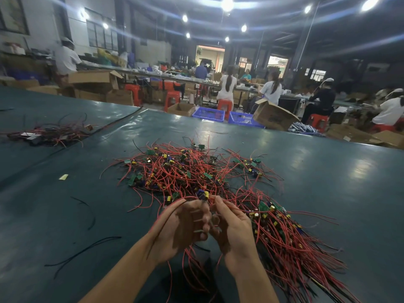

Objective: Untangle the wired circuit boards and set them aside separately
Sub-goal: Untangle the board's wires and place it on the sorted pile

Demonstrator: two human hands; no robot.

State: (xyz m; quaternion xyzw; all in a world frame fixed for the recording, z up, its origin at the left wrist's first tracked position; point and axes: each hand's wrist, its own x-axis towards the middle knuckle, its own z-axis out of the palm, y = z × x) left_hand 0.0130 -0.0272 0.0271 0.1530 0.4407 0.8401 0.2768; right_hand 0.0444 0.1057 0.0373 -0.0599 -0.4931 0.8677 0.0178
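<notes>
A tangled heap of small green circuit boards with red and black wires (185, 169) lies on the dark green table (65, 204) ahead of me. A straighter bundle of wired boards (282, 232) lies to the right, wires trailing toward me. My left hand (181, 228) and my right hand (231, 224) are raised together at the heap's near edge. Both have curled fingers around red wires. A small board with blue and yellow parts (203, 194) sticks up between their fingertips.
Another pile of wired boards (50, 133) lies far left on the table. Loose black wires (87, 248) and a yellow scrap (63, 176) lie at left. Beyond the table edge are cardboard boxes (273, 117), blue crates (208, 113), red stools and seated people.
</notes>
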